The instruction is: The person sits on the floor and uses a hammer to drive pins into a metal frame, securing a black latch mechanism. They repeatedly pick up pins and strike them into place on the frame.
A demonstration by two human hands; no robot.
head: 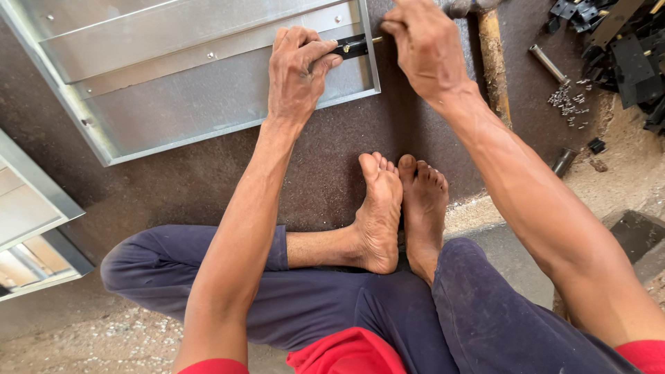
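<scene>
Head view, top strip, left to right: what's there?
Metal frame → left hand on a black fitting → right hand → hammer → metal rod → loose screws → black parts pile.

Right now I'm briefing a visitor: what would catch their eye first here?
The two hands at top centre: the left hand presses a small black fitting against the grey metal frame, the right hand pinching beside it. Below them, bare feet rest on the dark mat, a wooden-handled hammer at the right.
</scene>
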